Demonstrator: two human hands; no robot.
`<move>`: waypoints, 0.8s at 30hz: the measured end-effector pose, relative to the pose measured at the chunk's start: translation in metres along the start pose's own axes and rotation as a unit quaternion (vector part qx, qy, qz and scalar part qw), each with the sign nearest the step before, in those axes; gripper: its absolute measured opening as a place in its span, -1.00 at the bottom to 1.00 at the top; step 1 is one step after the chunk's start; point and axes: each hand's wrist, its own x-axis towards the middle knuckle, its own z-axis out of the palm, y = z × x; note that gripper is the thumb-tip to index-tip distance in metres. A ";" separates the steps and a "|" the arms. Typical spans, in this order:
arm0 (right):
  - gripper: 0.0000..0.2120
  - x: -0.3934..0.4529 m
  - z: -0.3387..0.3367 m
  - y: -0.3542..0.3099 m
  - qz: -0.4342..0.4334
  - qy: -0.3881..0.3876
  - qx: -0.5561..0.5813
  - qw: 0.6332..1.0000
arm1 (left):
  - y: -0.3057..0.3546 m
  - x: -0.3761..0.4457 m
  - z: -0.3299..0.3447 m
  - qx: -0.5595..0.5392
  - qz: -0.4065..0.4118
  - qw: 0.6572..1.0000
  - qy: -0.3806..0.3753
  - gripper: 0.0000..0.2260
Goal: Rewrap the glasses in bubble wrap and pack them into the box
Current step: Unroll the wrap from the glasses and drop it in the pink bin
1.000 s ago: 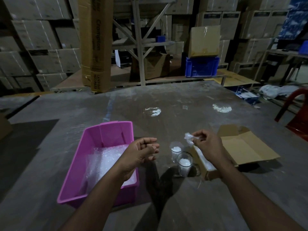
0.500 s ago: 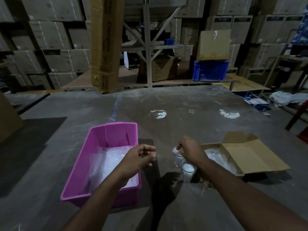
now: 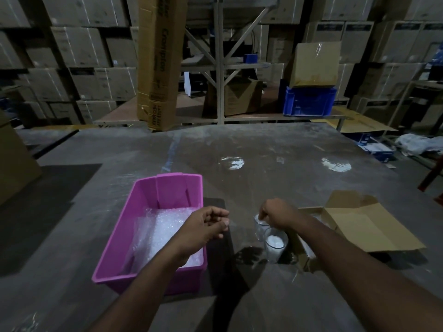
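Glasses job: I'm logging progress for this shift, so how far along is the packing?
Early. Neither glass is wrapped: the near glass stands bare with white stuffing inside. The right hand is at the far glass, apparently stuffing it; the left hand hovers holding nothing. Left: wrapping both in bubble wrap from the pink bin and packing the cardboard box.

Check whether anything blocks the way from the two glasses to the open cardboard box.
Nothing visible does. The near glass and far glass stand right beside the open cardboard box, with only the right hand over the far glass and its forearm crossing the box's near end.
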 end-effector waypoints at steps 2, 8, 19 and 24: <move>-0.65 -0.001 -0.007 0.003 -0.007 -0.007 0.016 1.000 | 0.000 0.000 0.000 0.000 0.001 1.000 -0.001 -0.79; -0.74 0.006 -0.004 0.003 0.008 0.000 0.029 1.000 | 0.000 0.001 0.000 -0.007 -0.002 1.000 -0.001 -0.80; -0.65 0.020 -0.005 0.000 -0.018 -0.040 -0.139 0.989 | -0.002 0.004 -0.001 -0.012 -0.015 1.000 0.005 -0.80; -0.67 0.029 -0.003 0.000 -0.011 -0.076 -0.142 0.987 | -0.001 0.004 -0.001 -0.015 -0.023 1.000 0.009 -0.80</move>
